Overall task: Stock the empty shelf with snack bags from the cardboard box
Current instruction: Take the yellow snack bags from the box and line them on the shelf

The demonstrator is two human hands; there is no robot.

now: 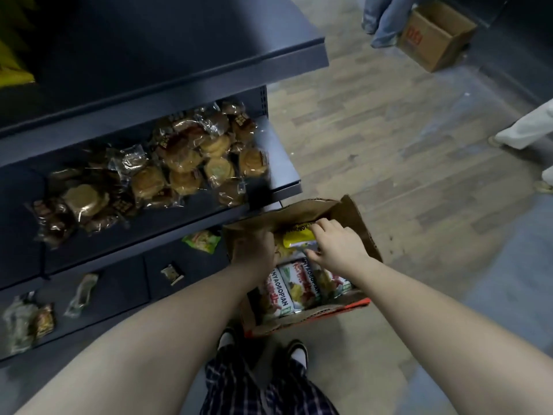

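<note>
L hand (pixel 253 245) fingertips hidden down in cardboard box (pixel 353 223); grip can't be told. R hand (pixel 335 245) covers one end of yellow bag (pixel 296 236). Box's far corner tucked under middle shelf (pixel 281 163). Small packets (pixel 172 274) left of box: labels unreadable. Yellow pkg (pixel 12 55) cut by left edge.

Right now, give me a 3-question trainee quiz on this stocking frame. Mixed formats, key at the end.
1. True or false: the right hand grips a yellow snack bag inside the cardboard box.
2. What lies on the middle shelf? A) clear-wrapped pastries B) bottles C) cans
3. How many cardboard boxes stand on the floor?

Key: 1 true. 2 A. 3 two, counting the far box at the top right.
</note>
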